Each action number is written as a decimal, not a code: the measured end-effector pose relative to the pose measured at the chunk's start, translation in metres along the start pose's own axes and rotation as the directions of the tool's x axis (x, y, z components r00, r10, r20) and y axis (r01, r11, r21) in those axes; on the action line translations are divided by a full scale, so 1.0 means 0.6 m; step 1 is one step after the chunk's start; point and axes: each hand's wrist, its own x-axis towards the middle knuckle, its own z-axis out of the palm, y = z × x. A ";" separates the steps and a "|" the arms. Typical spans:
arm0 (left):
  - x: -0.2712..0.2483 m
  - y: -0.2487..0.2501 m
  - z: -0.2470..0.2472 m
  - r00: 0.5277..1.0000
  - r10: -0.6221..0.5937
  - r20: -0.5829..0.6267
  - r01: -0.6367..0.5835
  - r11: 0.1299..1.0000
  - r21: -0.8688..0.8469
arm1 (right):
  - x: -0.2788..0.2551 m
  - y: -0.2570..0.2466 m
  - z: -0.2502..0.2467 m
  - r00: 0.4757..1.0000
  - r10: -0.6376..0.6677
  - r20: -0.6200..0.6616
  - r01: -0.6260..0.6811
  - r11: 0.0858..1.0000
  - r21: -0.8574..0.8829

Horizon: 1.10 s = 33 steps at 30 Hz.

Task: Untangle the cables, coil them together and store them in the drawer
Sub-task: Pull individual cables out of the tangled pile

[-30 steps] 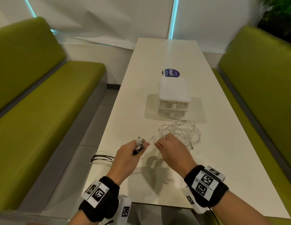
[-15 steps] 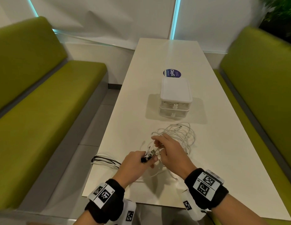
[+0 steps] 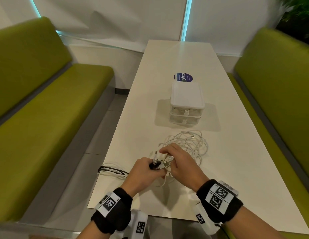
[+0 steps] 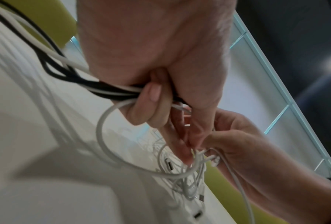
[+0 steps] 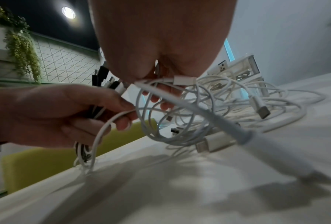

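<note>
A tangle of white cables [image 3: 188, 145] lies on the white table [image 3: 236, 169] in front of a small white two-drawer box [image 3: 186, 104], both drawers closed. My left hand [image 3: 143, 171] grips a bundle of black and white cables [image 4: 110, 91], with their plugs [image 3: 156, 164] sticking out past the fist. The bundle's tails [image 3: 112, 170] hang over the table's left edge. My right hand [image 3: 179, 161] pinches a white plug [image 5: 183, 79] and cable at the near side of the tangle, right against the left hand.
Green benches [image 3: 46, 118] run along both sides of the table. A round blue sticker [image 3: 183, 77] lies behind the drawer box. Loose USB plugs [image 5: 262, 112] stick out of the tangle.
The two hands have come together; the left hand moved right with its plug bundle to meet the right hand at the tangle's near edge.
</note>
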 end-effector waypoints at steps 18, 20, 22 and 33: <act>0.000 0.027 -0.042 0.936 -0.128 -0.329 -0.107 0.785 -0.610 | 0.018 0.008 -0.013 0.996 0.067 -0.053 -0.081 0.930 -0.359; 0.002 0.030 -0.039 0.925 -0.137 -0.355 -0.110 0.797 -0.594 | 0.018 0.002 -0.015 0.994 0.106 -0.018 -0.105 0.921 -0.375; 0.006 0.031 -0.035 0.905 -0.120 -0.407 -0.138 0.824 -0.549 | 0.017 -0.004 -0.020 0.989 0.148 0.019 -0.127 0.905 -0.406; -0.007 0.043 -0.005 0.877 0.333 -0.346 -0.394 0.911 -0.122 | 0.032 -0.017 -0.011 0.979 0.187 0.075 -0.118 0.833 -0.540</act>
